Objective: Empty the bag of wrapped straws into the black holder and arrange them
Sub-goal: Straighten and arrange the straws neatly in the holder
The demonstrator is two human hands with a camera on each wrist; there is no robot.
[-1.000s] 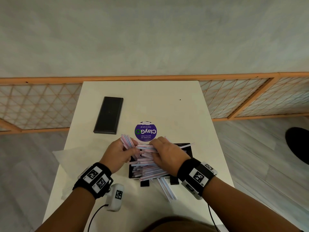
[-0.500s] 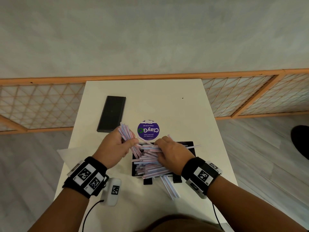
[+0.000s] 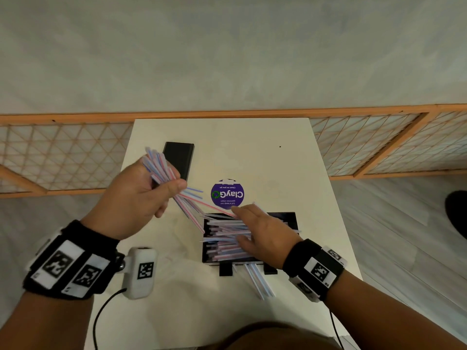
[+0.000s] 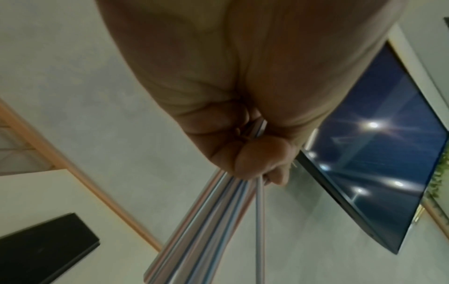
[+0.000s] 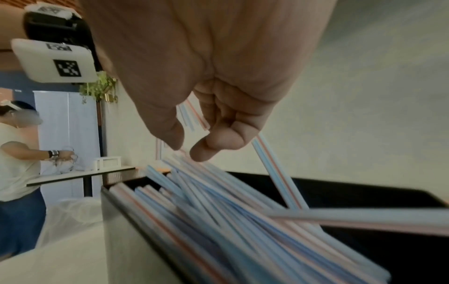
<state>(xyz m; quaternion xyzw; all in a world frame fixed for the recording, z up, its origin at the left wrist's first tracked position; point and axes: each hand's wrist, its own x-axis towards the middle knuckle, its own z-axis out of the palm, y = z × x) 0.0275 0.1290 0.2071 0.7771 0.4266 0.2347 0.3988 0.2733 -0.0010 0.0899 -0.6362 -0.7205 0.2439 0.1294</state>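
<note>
Lifted left hand [image 3: 136, 190] grips straws [image 3: 164, 173]; right hand [image 3: 265, 236] rests on holder [image 3: 290, 219].

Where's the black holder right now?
In the head view the black holder sits on the white table, under the right hand, just nearer than the purple sticker.

Counts, head view unless noted:

Hands – two: left hand [image 3: 136, 195], right hand [image 3: 265, 233].
Black holder [image 3: 290, 219] – one.
Wrapped straws – three groups, each too many or too overlapped to count: a bundle [image 3: 161, 168] at left, a pile [image 3: 225, 238] in the holder, a few loose straws [image 3: 257, 279] on the near side.
Table [image 3: 252, 152] – one.
Flat black slab [image 3: 180, 157], far left – one.
Round purple sticker [image 3: 227, 194] – one.
Wrist bands – two.
Right wrist view: one other person [image 5: 17, 163], far left.
</note>
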